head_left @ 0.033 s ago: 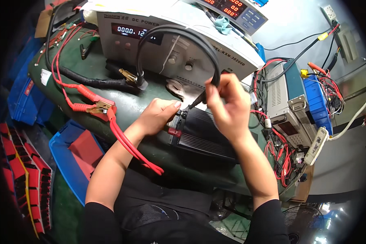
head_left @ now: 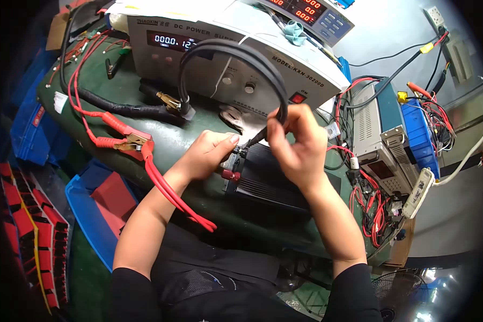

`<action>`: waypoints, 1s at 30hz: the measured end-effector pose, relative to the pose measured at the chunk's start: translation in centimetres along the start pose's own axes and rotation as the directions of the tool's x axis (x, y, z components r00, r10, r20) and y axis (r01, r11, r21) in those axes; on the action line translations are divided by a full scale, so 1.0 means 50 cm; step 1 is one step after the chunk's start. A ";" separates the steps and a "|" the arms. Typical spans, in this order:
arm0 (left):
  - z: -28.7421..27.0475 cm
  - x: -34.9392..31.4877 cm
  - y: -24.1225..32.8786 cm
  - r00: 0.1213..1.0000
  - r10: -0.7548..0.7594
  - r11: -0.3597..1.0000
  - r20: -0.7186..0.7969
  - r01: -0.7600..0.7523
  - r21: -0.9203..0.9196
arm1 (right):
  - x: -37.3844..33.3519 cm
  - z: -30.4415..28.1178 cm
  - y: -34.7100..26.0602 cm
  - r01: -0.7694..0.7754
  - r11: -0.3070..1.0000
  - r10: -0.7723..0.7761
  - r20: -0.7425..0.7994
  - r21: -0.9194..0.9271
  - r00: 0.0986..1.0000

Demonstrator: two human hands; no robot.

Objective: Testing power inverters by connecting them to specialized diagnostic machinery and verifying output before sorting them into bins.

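Note:
A black finned metal box (head_left: 273, 180) lies on the green bench, with a red terminal (head_left: 231, 175) and a black terminal (head_left: 242, 151) on its left end. My left hand (head_left: 205, 154) is closed in a pinch at the black terminal; its fingertips partly hide the contact. My right hand (head_left: 299, 147) grips a black cable (head_left: 276, 80) above the box. One end of the cable reaches down to the black terminal; the rest loops up and left to a brass clamp (head_left: 169, 101). Left of my hands, a red-handled clamp (head_left: 135, 141) lies with thick red leads (head_left: 169, 190).
A large grey power supply (head_left: 241, 64) stands behind the box, with a smaller meter (head_left: 327, 24) on top. On the right are another instrument (head_left: 378, 134), a blue bin (head_left: 417, 137), tangled leads (head_left: 378, 214) and a power strip (head_left: 418, 193). A blue crate (head_left: 88, 214) sits lower left.
My right hand has shifted slightly left and down, and the cable loop has dropped a little, uncovering the power supply's red switch. My left hand stays at the black terminal.

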State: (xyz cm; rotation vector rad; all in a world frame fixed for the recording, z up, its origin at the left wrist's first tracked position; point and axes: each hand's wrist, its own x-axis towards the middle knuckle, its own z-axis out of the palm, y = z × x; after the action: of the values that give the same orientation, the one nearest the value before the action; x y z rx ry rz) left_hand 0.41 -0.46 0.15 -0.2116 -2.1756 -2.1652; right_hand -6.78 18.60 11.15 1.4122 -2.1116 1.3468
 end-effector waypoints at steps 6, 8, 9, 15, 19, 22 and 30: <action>0.003 0.009 0.007 0.997 0.070 0.997 0.023 -0.070 0.011 | -0.022 -0.007 0.019 0.072 0.990 -0.059 0.109 -0.124 0.992; 0.004 0.006 0.010 0.996 0.091 0.996 0.012 -0.091 0.017 | -0.023 -0.001 0.022 0.079 0.986 -0.064 0.107 -0.146 0.992; 0.003 0.005 0.009 0.996 0.091 0.996 0.011 -0.091 0.015 | -0.024 0.000 0.022 0.076 0.988 -0.062 0.106 -0.133 0.992; -0.002 0.008 -0.003 0.995 0.091 0.995 0.034 -0.092 0.040 | -0.020 0.007 0.014 0.121 0.978 -0.093 0.163 -0.171 0.982; -0.002 0.007 -0.013 0.994 0.103 0.995 0.020 -0.104 0.006 | -0.015 0.015 0.004 0.168 0.968 -0.134 0.181 -0.185 0.974; 0.004 0.007 -0.011 0.996 0.093 0.995 0.013 -0.093 -0.031 | -0.013 0.018 0.007 0.177 0.966 -0.139 0.199 -0.189 0.970; 0.012 -0.002 -0.005 0.988 0.154 0.970 0.016 -0.148 -0.195 | -0.027 0.020 0.020 0.122 0.982 -0.071 0.311 -0.147 0.948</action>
State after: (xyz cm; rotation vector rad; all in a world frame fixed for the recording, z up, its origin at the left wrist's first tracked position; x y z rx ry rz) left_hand 0.50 0.13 -0.11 -0.4097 -1.8925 -2.2975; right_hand -6.68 18.68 9.17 1.7187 -2.2434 0.9419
